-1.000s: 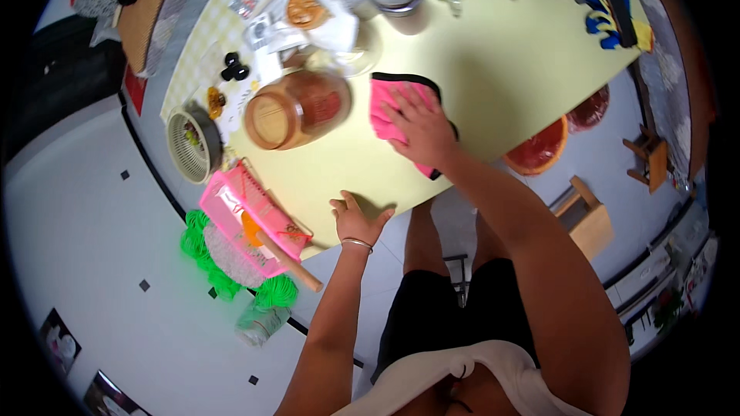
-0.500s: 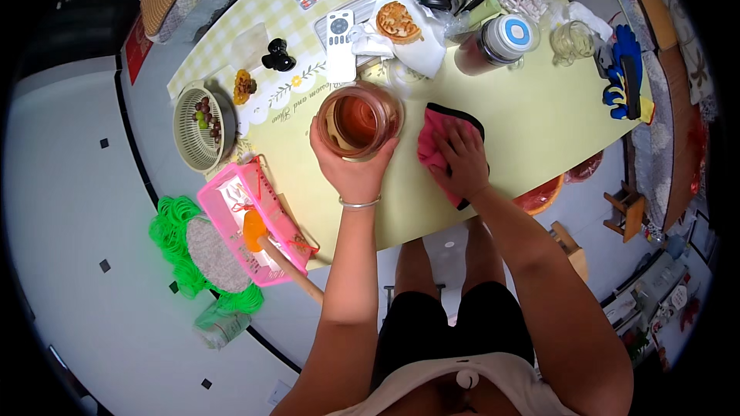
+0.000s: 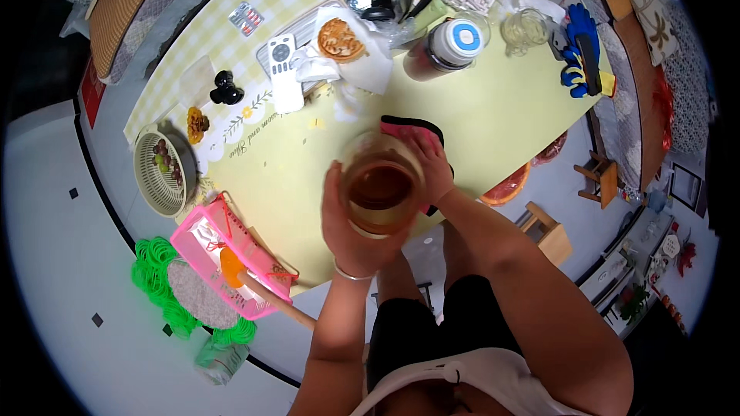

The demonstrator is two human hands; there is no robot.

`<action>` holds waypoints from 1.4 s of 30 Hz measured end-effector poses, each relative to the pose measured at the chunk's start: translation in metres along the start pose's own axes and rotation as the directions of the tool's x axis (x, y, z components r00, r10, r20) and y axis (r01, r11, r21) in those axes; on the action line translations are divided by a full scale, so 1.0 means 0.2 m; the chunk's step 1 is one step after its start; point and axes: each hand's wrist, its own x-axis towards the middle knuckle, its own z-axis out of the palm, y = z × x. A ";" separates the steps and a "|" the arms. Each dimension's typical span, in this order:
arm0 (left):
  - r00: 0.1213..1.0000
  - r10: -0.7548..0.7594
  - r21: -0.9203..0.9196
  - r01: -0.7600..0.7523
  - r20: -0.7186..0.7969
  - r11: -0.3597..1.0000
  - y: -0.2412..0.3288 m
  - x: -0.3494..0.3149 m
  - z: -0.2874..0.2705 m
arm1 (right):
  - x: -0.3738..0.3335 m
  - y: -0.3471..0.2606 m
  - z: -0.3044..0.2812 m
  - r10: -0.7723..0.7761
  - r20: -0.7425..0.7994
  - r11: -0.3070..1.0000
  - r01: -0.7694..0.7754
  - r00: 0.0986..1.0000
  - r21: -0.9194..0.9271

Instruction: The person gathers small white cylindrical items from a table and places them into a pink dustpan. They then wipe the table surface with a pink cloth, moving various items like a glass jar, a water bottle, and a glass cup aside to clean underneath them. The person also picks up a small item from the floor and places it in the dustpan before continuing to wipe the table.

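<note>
My left hand (image 3: 351,243) is wrapped round the side of a glass jar (image 3: 383,194), which holds a reddish-brown liquid. It is raised over the near part of the table, its round mouth facing up toward me. Just right of the jar my right hand (image 3: 433,169) grips a pink cloth with black edging (image 3: 398,129). The fingers press onto the cloth, and the jar partly hides both. Whether the cloth touches the jar I cannot tell.
On the table (image 3: 501,123) stand a lidded jar (image 3: 436,58), a white remote (image 3: 286,77), a pastry on paper (image 3: 340,40), blue gloves (image 3: 583,50) and a colander with grapes (image 3: 163,171). A pink basket (image 3: 231,262) with an orange-headed tool sits at the near left edge.
The jar has come nearer to me in my left hand, and tilts differently. It now overlaps the cloth and my right hand. The whole view has shifted, so the table appears farther left.
</note>
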 end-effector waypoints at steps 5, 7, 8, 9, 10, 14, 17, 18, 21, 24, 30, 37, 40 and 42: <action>0.973 0.230 -0.118 -0.225 0.034 0.967 0.15 0.07 0.29 | -0.01 0.00 -0.04 0.030 -0.057 0.997 -0.026 0.998 0.071; 0.950 0.310 -0.125 -0.303 0.037 0.945 0.16 0.14 0.46 | -0.02 0.01 -0.05 0.039 -0.071 0.996 -0.033 0.997 0.086; 0.940 0.337 -0.127 -0.328 0.057 0.936 0.17 0.19 0.55 | -0.02 0.01 -0.07 0.036 -0.081 0.995 -0.029 0.996 0.093; 0.940 0.331 -0.065 -0.326 0.081 0.943 0.12 0.21 0.58 | 0.00 -0.06 -0.01 0.010 -0.077 0.988 0.002 0.997 0.157; 0.944 0.321 -0.118 -0.311 0.079 0.943 0.13 0.23 0.67 | 0.00 -0.05 -0.04 0.027 -0.092 0.987 -0.012 0.995 0.160; 0.960 0.270 -0.209 -0.250 0.073 0.945 0.13 0.29 0.91 | 0.03 -0.03 -0.08 0.017 -0.094 0.986 -0.001 0.995 0.166; 0.963 0.240 -0.196 -0.214 0.119 0.957 0.11 0.29 0.91 | 0.04 -0.05 -0.10 0.020 -0.072 0.985 -0.008 0.997 0.173; 0.966 0.223 -0.201 -0.196 0.128 0.960 0.10 0.27 0.90 | 0.04 -0.06 -0.11 0.025 -0.057 0.986 -0.015 0.998 0.167; 0.984 0.178 -0.146 -0.172 0.028 0.974 0.02 0.20 0.79 | 0.03 -0.01 -0.07 0.030 -0.040 0.990 -0.024 0.999 0.139; 0.952 -0.060 0.084 0.089 -0.300 0.993 -0.21 0.21 0.61 | 0.00 0.03 0.01 0.012 -0.016 0.995 -0.011 1.000 0.098; 0.909 -0.325 -0.108 0.307 -0.262 0.946 -0.60 0.32 0.51 | 0.03 -0.03 0.00 0.006 -0.086 0.987 0.008 0.996 0.159; 0.806 -0.528 -0.275 0.462 -0.267 0.844 -0.66 -0.21 0.03 | 0.42 -0.16 0.05 0.371 -0.160 0.926 -0.353 0.915 0.130; 0.715 -0.644 -0.390 0.530 -0.272 0.753 -0.70 -0.52 -0.18 | 0.67 -0.33 0.12 0.380 -0.148 0.919 -0.356 0.913 0.170; 0.681 -0.682 -0.441 0.542 -0.268 0.715 -0.70 -0.62 -0.27 | 0.71 -0.47 0.23 0.249 -0.324 0.965 -0.204 0.913 0.164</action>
